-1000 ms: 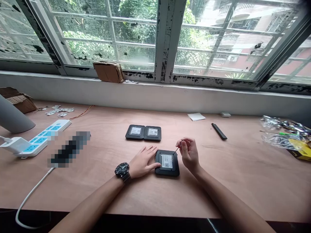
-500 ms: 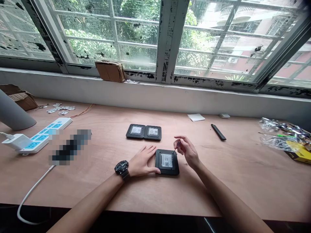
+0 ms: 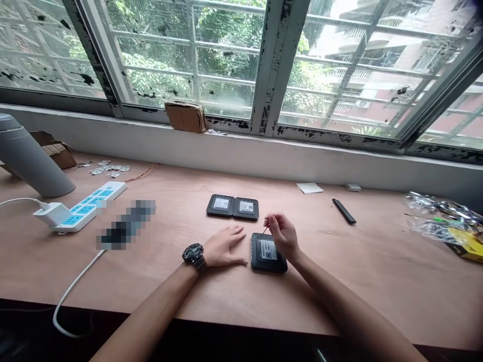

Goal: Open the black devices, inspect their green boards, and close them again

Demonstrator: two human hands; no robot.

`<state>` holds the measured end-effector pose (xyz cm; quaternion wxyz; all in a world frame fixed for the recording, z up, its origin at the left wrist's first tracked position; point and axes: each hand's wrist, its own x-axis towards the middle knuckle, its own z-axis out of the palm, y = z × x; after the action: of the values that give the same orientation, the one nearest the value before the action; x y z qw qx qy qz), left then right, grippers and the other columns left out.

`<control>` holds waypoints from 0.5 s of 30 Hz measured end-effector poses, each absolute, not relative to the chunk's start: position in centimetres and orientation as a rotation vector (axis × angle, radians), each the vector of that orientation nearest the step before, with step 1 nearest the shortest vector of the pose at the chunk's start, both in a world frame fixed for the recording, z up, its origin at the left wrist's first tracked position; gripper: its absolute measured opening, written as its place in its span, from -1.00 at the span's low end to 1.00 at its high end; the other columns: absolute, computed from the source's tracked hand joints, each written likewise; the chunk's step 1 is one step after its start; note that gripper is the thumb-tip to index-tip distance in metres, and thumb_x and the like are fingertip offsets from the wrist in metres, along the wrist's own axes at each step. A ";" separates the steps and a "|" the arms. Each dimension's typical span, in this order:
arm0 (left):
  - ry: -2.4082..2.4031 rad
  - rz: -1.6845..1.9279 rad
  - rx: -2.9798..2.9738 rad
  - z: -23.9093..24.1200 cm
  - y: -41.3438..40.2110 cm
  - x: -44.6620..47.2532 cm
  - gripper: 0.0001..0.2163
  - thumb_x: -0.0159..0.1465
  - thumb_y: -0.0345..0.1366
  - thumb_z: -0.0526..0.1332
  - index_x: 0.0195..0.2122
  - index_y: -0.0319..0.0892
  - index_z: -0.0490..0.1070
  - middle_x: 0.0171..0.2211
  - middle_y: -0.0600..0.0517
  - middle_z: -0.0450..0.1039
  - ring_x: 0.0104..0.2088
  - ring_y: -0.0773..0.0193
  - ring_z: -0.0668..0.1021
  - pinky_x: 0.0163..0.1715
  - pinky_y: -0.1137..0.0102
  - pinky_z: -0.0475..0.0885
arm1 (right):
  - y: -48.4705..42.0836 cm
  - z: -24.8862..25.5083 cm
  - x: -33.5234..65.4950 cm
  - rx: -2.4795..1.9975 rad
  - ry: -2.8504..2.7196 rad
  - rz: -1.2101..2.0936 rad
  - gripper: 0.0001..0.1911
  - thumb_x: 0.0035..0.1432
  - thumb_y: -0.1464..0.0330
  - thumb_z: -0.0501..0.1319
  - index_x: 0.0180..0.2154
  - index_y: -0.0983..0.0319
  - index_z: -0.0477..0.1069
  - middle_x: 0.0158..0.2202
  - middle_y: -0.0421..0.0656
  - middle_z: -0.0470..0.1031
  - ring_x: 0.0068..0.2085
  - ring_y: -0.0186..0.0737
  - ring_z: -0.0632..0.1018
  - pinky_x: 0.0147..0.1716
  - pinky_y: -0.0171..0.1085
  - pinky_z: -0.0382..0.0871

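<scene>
A small black square device with a white label lies on the wooden table in front of me. My left hand, a black watch on its wrist, lies flat on the table with fingers stretched out, its fingertips by the device's left edge. My right hand hovers over the device's far edge, fingers pinched on a thin pin-like tool whose tip points at the device's far left corner. Two more black devices lie side by side a little farther back.
A white power strip with a plugged adapter and cable lies at the left beside a grey stand. A black bar, a white pad, crinkled plastic bags, a yellow box lie to the right. Cardboard boxes sit by the window sill.
My right hand has moved left across the device with the pin tool, from its far right corner to its far left corner. My view has shifted; the left hand stays flat.
</scene>
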<state>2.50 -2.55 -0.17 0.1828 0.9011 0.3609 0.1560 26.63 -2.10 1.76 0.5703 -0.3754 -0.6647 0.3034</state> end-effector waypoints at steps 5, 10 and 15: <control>1.012 0.443 2.569 -0.2 -2.6 2.4 -0.11 0.14 0.37 0.23 0.31 -0.20 0.31 0.37 -0.25 0.17 0.37 -0.15 0.24 0.36 0.04 0.11 | -1.7 1.2 26.0 -0.880 -1.533 0.736 -0.74 0.41 0.14 0.12 -0.21 0.15 0.44 -0.38 -0.18 0.47 -0.36 -0.24 0.50 -0.42 -0.27 0.39; 1.017 0.464 2.579 -0.5 -2.6 2.4 -0.15 0.14 0.36 0.23 0.29 -0.17 0.34 0.36 -0.22 0.19 0.36 -0.15 0.25 0.36 0.04 0.12 | -2.0 1.8 25.8 -0.919 -1.618 0.723 -0.72 0.39 0.13 0.15 -0.20 0.15 0.51 -0.27 -0.13 0.48 -0.33 -0.23 0.49 -0.34 -0.22 0.43; 0.998 0.478 2.580 -0.3 -2.6 2.3 -0.17 0.15 0.35 0.23 0.29 -0.13 0.34 0.36 -0.21 0.19 0.36 -0.15 0.26 0.34 0.00 0.14 | -2.2 2.5 25.8 -0.933 -1.625 0.922 -0.54 0.41 0.08 0.07 0.21 0.11 0.37 -0.28 -0.16 0.46 -0.44 -0.29 0.41 -0.39 -0.23 0.43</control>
<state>2.32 -2.61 -0.35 0.1666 0.9062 0.3505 0.1679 25.82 -2.24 2.52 0.5026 -0.3863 -0.6726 0.3818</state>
